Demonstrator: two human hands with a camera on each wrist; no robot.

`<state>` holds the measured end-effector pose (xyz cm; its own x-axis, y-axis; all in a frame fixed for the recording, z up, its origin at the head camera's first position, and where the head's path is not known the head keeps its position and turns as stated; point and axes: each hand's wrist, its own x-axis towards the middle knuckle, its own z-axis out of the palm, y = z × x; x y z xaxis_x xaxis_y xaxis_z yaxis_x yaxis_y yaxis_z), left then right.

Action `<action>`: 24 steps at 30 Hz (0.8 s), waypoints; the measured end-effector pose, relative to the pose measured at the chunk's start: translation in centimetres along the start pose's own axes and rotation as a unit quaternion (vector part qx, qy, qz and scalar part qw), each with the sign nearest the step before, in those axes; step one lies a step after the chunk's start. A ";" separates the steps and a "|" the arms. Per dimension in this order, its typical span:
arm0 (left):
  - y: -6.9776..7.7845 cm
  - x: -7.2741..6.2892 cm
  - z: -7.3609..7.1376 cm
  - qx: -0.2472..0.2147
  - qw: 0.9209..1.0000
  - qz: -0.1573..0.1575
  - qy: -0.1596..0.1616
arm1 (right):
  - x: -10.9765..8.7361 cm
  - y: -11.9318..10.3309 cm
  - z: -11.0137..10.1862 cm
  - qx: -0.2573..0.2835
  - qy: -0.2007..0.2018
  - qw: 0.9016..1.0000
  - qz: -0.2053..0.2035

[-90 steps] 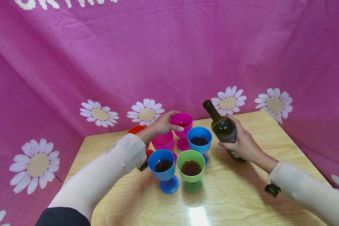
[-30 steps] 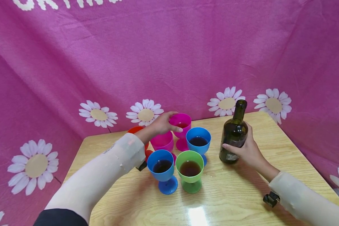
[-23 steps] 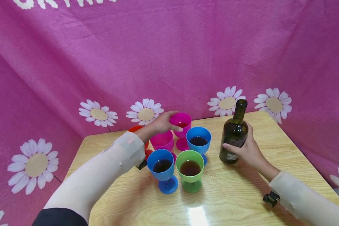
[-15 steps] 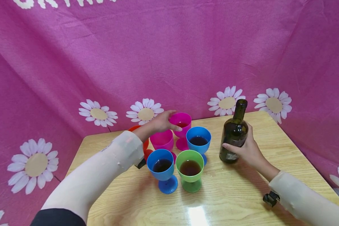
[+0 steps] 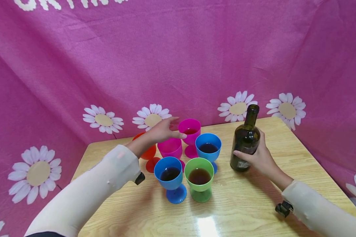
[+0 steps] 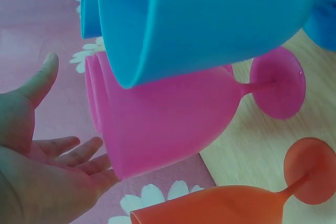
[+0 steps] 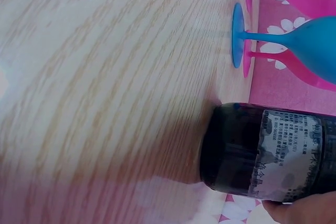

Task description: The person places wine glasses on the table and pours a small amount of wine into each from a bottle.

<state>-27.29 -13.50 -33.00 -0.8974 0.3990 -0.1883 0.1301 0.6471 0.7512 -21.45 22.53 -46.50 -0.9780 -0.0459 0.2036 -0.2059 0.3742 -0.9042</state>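
My left hand (image 5: 161, 131) is at the back of the goblet cluster, fingers extended and thumb apart, holding nothing. Its thumb tip overlaps the edge of the rear pink goblet (image 5: 193, 141), which has dark red liquid inside. Below that hand stands the nearer pink goblet (image 5: 170, 150); no liquid shows in it. In the left wrist view, the open palm (image 6: 52, 171) is beside the rim of a pink goblet (image 6: 168, 124). At right, my right hand (image 5: 261, 156) grips a dark green wine bottle (image 5: 245, 140) upright on the table. Its printed label (image 7: 286, 153) shows in the right wrist view.
Dark liquid fills part of a front blue goblet (image 5: 169, 185), a green goblet (image 5: 200, 187) and another blue goblet (image 5: 208, 155). An orange-red goblet (image 5: 149, 154) is partly behind the left arm. A flowered pink cloth (image 5: 195, 65) rises behind the wooden table (image 5: 240, 210).
My left hand has let go of the rear pink goblet and moved left. The bottle, tilted three seconds ago, came upright and has since stayed still in my right hand.
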 end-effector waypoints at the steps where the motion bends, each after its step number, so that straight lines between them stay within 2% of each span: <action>1: 0.0 -0.3 0.0 0.001 1.000 0.004 0.001 | 0.0 0.0 0.0 0.000 0.000 1.000 0.001; 12: -0.7 -2.9 0.4 0.026 0.999 0.020 0.036 | 0.0 -0.2 -0.1 0.007 -0.005 1.000 0.003; 24: -1.8 -4.6 1.2 0.043 0.997 0.016 0.060 | 0.0 -0.1 0.0 0.001 -0.001 1.000 0.003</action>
<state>-22.86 -15.72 -34.18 -0.9354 0.3436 -0.0840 0.1911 0.6907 0.6975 -21.39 22.49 -46.40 -0.9792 -0.0464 0.1977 -0.2007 0.3718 -0.9064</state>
